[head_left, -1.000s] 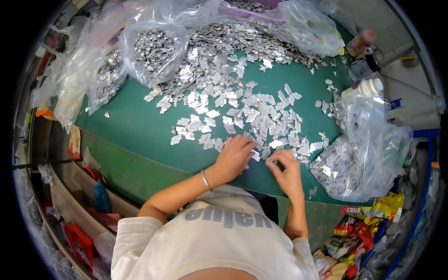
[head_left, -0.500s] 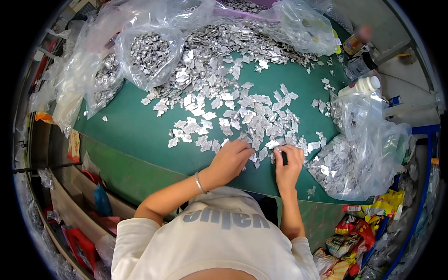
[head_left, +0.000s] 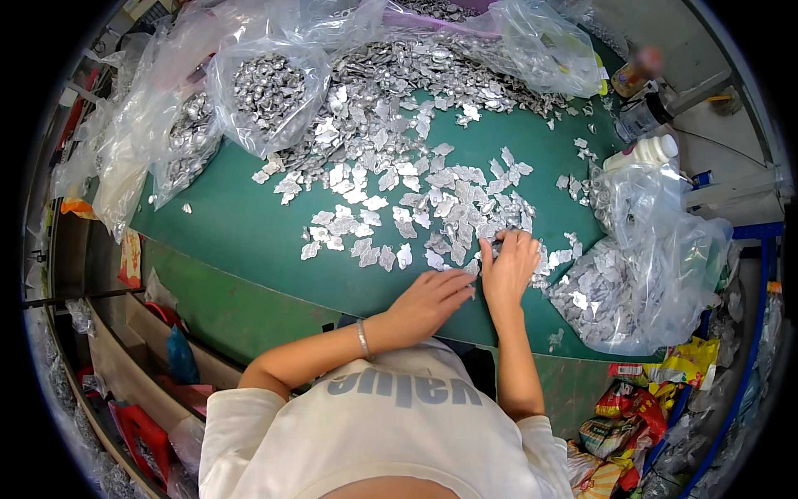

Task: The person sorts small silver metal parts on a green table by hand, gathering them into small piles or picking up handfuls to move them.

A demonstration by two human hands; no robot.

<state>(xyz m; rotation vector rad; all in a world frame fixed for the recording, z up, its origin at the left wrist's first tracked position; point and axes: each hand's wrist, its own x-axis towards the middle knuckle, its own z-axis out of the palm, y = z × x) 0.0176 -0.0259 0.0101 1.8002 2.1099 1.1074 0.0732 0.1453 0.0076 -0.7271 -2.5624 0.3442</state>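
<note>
Thin silver metal pieces with wavy outlines (head_left: 461, 208) lie scattered over the green table in front of me. My left hand (head_left: 431, 304) lies low over the table near its front edge, palm down, fingers stretched out toward the right, with a little gap between them. What lies under its fingertips is mostly hidden. At the near right side of the loose pieces is my right hand (head_left: 509, 268). Its thumb and bent fingers close around a small silver piece (head_left: 497, 244), partly covered by the fingers.
A large heap of pieces (head_left: 374, 83) fills the table's far side. Clear bags of metal parts stand at the far left (head_left: 268, 91) and at the right (head_left: 603, 291). Beside the right edge are a white bottle (head_left: 644, 153) and a dark-lidded jar (head_left: 642, 116). Colourful packets (head_left: 632, 416) lie below.
My left hand has shifted right and nearer to me, its fingers straightening. My right hand has moved slightly up into the loose pieces. Several pieces now show where the left hand was.
</note>
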